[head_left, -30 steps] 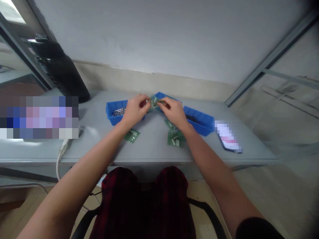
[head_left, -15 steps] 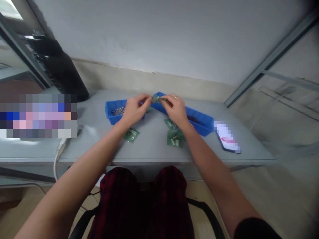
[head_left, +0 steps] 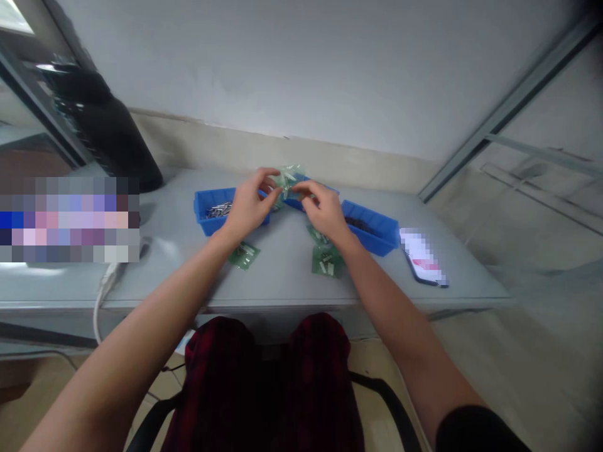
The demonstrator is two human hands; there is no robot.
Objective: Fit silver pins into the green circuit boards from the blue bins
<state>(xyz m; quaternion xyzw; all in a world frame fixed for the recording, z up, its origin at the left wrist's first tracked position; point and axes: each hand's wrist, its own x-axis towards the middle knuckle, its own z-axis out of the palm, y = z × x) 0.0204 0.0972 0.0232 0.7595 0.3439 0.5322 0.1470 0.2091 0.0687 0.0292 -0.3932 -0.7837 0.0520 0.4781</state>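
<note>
A small clear green bag (head_left: 291,177) with pale pieces inside is up between my hands, over the blue bins. My left hand (head_left: 253,199) pinches its left side, and my right hand (head_left: 322,206) pinches its lower right side. Under my left hand sits a blue bin (head_left: 202,210) of shiny metal pieces. Beyond my right hand is a blue bin (head_left: 381,233) with dark small pieces, and another blue bin (head_left: 315,183) is partly hidden behind my fingers. Green bags (head_left: 245,255) (head_left: 326,260) lie on the desk near my wrists.
On the grey desk (head_left: 277,276), a phone (head_left: 425,258) lies at the right. A large black bottle (head_left: 110,129) stands at the back left, near a blurred-out screen (head_left: 70,220) and a white cable (head_left: 100,307). The wall rises behind the bins.
The green bag between my hands has turned upright and spread out, showing more of its surface. My fingers have shifted on it. The whole view has moved slightly.
</note>
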